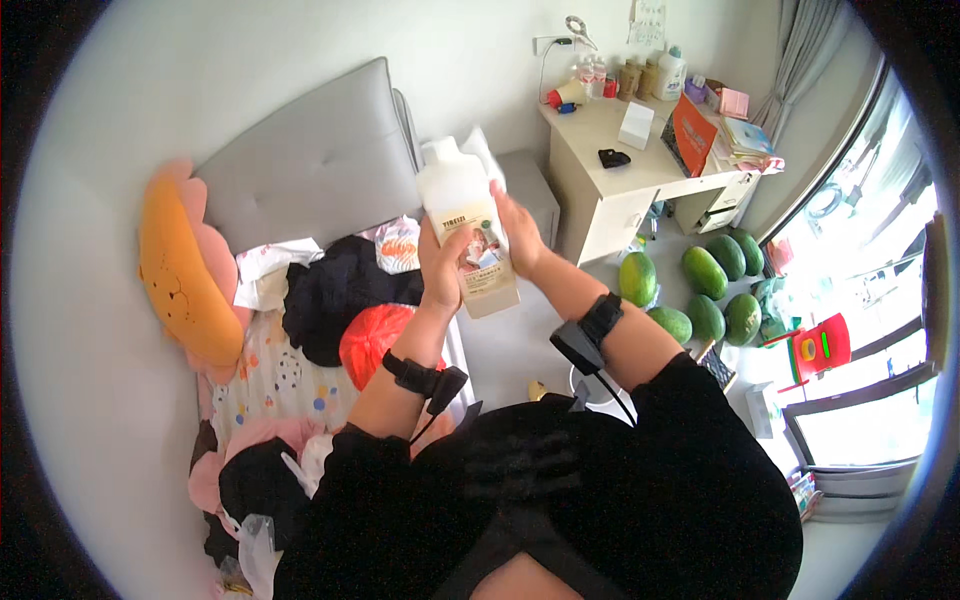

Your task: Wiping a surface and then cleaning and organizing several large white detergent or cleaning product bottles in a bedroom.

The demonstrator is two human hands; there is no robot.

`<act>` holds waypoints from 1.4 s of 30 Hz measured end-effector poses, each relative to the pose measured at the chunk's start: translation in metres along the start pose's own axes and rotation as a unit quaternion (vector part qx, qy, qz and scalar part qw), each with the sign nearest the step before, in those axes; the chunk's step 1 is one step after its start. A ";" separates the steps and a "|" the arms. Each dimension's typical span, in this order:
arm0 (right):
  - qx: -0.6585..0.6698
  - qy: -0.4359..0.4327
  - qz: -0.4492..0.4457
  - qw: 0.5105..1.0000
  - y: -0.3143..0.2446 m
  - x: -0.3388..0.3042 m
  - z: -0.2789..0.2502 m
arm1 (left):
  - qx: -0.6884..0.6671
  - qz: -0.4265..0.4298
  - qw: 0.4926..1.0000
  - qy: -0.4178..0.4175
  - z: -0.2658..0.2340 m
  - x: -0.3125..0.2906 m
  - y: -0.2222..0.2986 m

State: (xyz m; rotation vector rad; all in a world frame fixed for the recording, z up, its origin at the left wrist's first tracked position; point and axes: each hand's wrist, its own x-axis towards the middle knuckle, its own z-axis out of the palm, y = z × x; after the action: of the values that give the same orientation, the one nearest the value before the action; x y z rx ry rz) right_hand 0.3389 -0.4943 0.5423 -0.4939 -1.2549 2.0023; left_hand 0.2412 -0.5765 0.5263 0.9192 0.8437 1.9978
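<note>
Both my hands are raised in front of me around a large white plastic bottle, which stands nearly upright with its neck up and a printed label facing me. My left hand grips its left side, thumb across the label. Against the right side lies my right hand, its fingers partly hidden behind the bottle. A blurred white piece shows beside the bottle's shoulder, above my right fingers; whether it is a tissue or part of the bottle I cannot make out.
On the left is a bed with a grey headboard, dark clothes, a red bag and an orange plush cushion. Several green melons lie on the floor by a cluttered desk. A red toy chair stands near the window.
</note>
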 end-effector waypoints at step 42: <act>-0.210 0.061 -0.178 0.960 -0.028 0.306 -0.040 | -0.083 -0.265 0.931 -0.235 -0.115 0.315 -0.081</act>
State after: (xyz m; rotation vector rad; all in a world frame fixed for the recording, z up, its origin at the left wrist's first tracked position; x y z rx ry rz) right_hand 0.1686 -0.2360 0.5637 -0.5364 -1.5720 1.3909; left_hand 0.0359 -0.3005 0.5006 0.9020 0.5592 1.2858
